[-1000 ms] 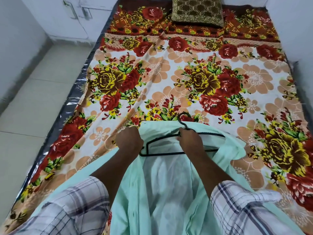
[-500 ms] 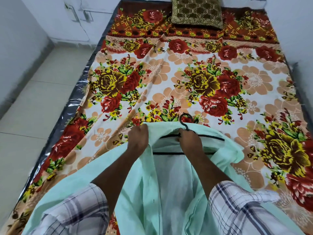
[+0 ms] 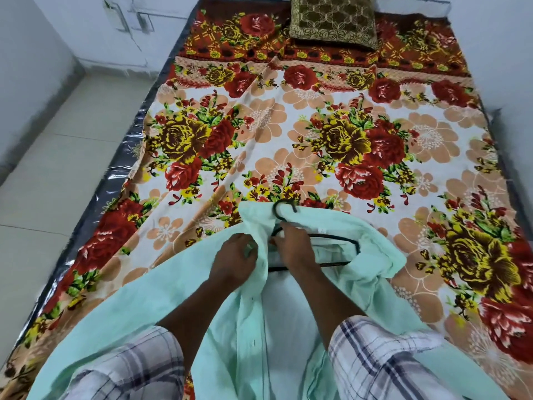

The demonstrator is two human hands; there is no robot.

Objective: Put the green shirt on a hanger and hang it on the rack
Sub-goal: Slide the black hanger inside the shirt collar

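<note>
gripping the pale green shirt [image 3: 138, 313], left hand [image 3: 233, 262]; right hand [image 3: 297, 246] holds black hanger [image 3: 334, 236].

Mint-green shirt [image 3: 173, 313], black hanger [image 3: 331, 236], red-and-yellow floral bedsheet [image 3: 331, 134].
</note>
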